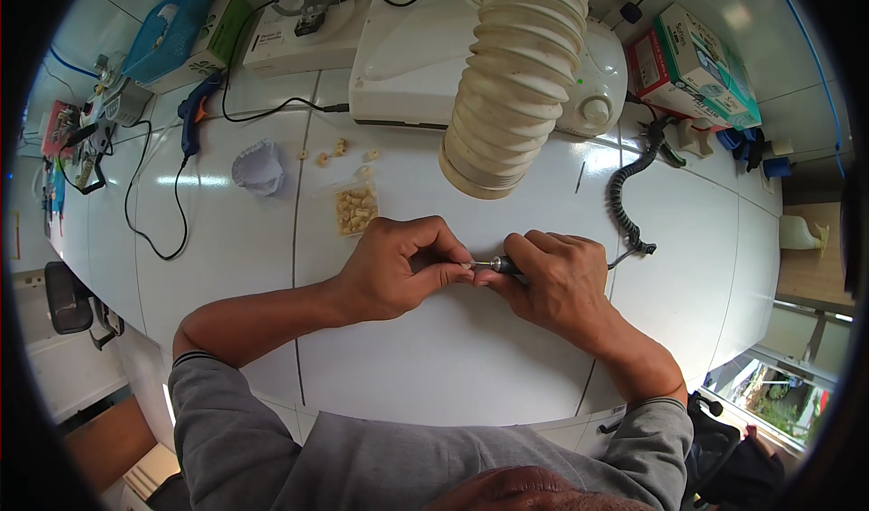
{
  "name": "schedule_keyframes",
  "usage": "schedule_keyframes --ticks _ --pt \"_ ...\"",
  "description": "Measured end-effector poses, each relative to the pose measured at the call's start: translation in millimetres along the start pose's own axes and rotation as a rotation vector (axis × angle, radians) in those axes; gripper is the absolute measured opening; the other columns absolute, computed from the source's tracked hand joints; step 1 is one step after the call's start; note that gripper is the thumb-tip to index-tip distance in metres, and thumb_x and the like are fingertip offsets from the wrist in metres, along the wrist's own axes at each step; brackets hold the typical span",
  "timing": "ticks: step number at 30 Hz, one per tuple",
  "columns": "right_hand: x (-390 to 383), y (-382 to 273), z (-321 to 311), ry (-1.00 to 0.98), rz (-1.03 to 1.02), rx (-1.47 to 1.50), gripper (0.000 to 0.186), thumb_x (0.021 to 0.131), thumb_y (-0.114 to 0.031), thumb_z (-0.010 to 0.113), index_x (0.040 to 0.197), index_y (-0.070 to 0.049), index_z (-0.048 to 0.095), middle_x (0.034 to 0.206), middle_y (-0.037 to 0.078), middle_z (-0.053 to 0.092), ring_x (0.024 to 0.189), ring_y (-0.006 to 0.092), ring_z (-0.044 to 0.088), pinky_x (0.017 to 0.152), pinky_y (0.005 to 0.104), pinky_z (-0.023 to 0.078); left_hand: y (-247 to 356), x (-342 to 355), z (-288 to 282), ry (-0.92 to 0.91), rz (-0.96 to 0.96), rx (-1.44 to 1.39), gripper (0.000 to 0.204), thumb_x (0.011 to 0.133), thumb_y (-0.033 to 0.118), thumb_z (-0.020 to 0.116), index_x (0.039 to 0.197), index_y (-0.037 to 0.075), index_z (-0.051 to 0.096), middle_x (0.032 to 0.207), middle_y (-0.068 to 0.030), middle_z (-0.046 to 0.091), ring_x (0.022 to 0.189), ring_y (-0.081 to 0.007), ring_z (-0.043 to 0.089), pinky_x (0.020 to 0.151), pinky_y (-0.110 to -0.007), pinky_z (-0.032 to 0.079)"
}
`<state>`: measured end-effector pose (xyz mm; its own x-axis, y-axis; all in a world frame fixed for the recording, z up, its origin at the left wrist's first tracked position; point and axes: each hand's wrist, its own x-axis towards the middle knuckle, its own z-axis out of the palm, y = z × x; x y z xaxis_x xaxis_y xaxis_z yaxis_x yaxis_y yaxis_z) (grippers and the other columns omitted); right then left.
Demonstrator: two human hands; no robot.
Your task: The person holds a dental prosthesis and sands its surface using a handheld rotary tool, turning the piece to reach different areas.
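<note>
My left hand [398, 267] is closed in a pinch, thumb and forefinger together at the middle of the white table. What sits between those fingertips is mostly hidden and too small to name. Facing it, my right hand [566, 280] wraps round a rotary handpiece [503, 265] with a dark grip and metal nose. Its thin tip points left and reaches the left fingertips. Just beyond my left hand lies a clear bag [357, 210] of small cream tooth-like pieces. Several similar loose pieces [339, 147] are scattered farther back, beside a whitish cast-like form [258, 168].
A wide ribbed hose [511, 85] hangs over the table beyond my hands. Behind it stands a white machine [407, 67] with a knob. A coiled black cord [617, 199] lies at right, near stacked boxes [697, 67]. A blue glue gun [192, 117] with its cable rests at left.
</note>
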<state>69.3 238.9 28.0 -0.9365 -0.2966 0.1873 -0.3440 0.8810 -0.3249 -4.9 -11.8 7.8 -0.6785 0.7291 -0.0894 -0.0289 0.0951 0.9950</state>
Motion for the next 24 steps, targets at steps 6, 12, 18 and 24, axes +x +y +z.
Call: schedule_keyframes --ticks 6,12,18,24 --pt "0.2 -0.3 0.3 0.006 -0.005 0.005 0.056 0.095 -0.063 0.080 0.077 -0.014 0.061 0.062 -0.001 0.059 0.051 0.0208 0.064 0.047 0.0363 0.046 -1.6 -0.3 0.5 0.005 0.005 -0.020 0.009 0.104 0.002 0.079 0.107 -0.004 0.073 0.101 -0.0104 0.083 0.097 -0.0137 0.081 0.087 -0.028 0.065" --pt "0.2 0.7 0.9 0.001 -0.012 0.002 0.056 0.096 -0.063 0.080 0.077 -0.014 0.061 0.062 -0.001 0.060 0.051 0.0206 0.065 0.047 0.0360 0.046 -2.2 -0.7 0.6 0.004 0.001 -0.018 0.009 0.103 0.002 0.079 0.106 -0.004 0.073 0.100 -0.0104 0.083 0.097 -0.0138 0.081 0.087 -0.028 0.065" --pt "0.4 0.8 1.0 0.003 -0.019 0.000 0.055 0.096 -0.062 0.080 0.077 -0.014 0.061 0.062 -0.001 0.060 0.052 0.0204 0.064 0.047 0.0360 0.046 -2.7 -0.8 0.8 0.009 0.005 -0.012 0.010 0.103 0.003 0.080 0.106 -0.003 0.073 0.099 -0.0097 0.083 0.096 -0.0137 0.081 0.085 -0.028 0.065" --pt "0.7 0.2 0.5 0.002 -0.019 -0.004 0.055 0.095 -0.062 0.081 0.077 -0.014 0.062 0.063 -0.001 0.060 0.052 0.0202 0.065 0.047 0.0356 0.046 -2.3 -0.8 0.5 0.000 -0.003 -0.014 0.010 0.103 0.003 0.080 0.106 -0.003 0.072 0.099 -0.0100 0.084 0.096 -0.0137 0.081 0.086 -0.028 0.065"
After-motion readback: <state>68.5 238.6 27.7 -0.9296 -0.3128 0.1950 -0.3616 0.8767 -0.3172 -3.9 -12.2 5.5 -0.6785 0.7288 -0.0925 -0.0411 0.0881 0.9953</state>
